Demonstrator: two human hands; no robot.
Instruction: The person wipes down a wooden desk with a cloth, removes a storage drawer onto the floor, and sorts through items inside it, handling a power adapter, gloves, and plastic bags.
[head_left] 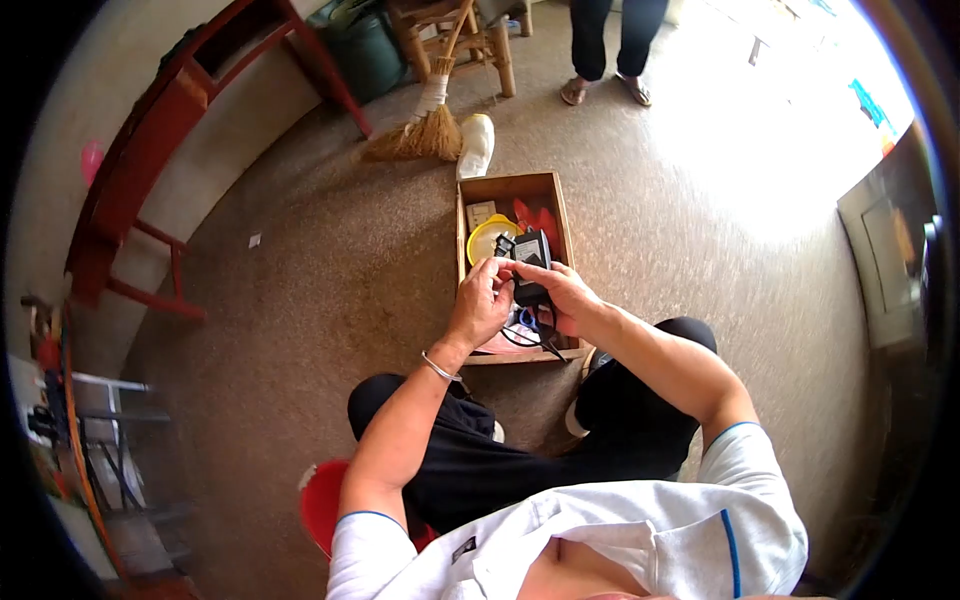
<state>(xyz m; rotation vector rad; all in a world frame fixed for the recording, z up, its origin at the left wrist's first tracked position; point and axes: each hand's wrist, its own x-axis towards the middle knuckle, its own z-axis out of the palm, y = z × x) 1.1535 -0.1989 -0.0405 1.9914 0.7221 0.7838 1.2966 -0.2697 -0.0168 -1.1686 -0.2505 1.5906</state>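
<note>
A black power adapter (532, 250) with a pale label is gripped in my right hand (568, 300), above a wooden drawer-like box (563, 222). My left hand (482, 305) is closed beside it, fingers pinched at the adapter's black cable. Just above those fingertips shows a small black plug (505, 244). More black cable (535, 343) loops down below the right hand. Inside the box lie a yellow-rimmed round container (476, 243), a white socket plate (481, 213) and a red object (541, 220). My hands partly hide the contents.
The box rests on the floor between my feet. Beyond it are a white bag-like object (477, 145), a straw broom (432, 132) and a bamboo chair (500, 60). Another person's feet (634, 90) stand farther off. Red wooden furniture (150, 150) is left; a red stool (322, 505) is beneath me.
</note>
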